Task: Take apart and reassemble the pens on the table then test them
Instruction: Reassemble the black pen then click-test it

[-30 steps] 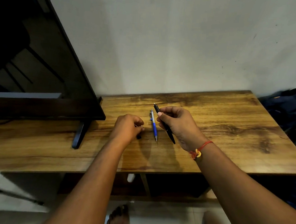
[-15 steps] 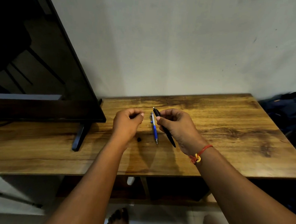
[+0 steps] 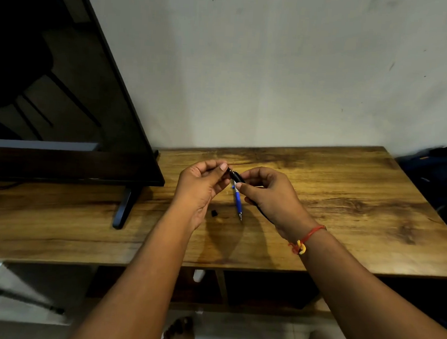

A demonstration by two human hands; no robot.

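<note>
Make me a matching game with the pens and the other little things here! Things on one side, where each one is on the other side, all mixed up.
Things
1. black pen
2. blue pen
3. small black piece
4. red thread

Places
A. tied round the right wrist
B. lying on the table, tip toward the person
C. gripped by the right hand, its end pinched by the left hand
D. lying on the table near the left wrist

Pairs: 1-C, 2-B, 3-D, 4-A
</note>
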